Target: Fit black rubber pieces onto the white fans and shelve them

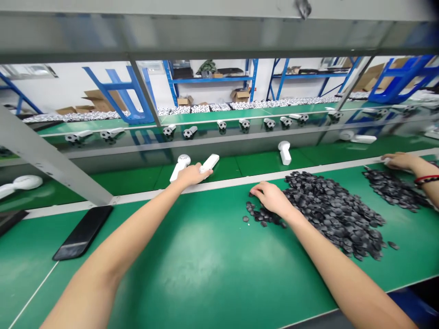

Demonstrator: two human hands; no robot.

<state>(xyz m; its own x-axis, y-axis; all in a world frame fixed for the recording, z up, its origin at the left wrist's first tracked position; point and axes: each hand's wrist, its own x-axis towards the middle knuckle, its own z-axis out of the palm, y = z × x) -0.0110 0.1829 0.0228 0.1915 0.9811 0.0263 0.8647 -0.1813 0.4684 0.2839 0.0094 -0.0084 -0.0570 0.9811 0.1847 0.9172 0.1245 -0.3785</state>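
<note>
Along a long workbench, a grey metal frame (pixel 219 34) crosses overhead, and blue steel racking (pixel 209 80) with cardboard boxes (pixel 240 95) stands beyond it. A far belt (pixel 254 109) carries dense rows of black-and-white pieces, and the frame's glassy panel (pixel 236 137) shows a line of ball-patterned items. On the green table (pixel 192 260), a white strip (pixel 233 179) runs along the far edge, and the near edge slants across the lower right. Open green room spreads between the person's forearms. A black flat slab (pixel 82 232) lies at left.

A large heap of dark grey discs (pixel 331 212) sits right of center, with a smaller heap (pixel 393 189) farther right, beside a co-worker's hand (pixel 399 161). The right hand (pixel 270 197) rests at the heap's left edge, its fingers (pixel 255 189) spread apart among loose discs. Reaching over the white strip, the left hand (pixel 194 176) is on a flat white handle (pixel 210 162), next to a round-headed white piece (pixel 180 167); whether its fingers (pixel 206 170) are clamped, I cannot tell.
</note>
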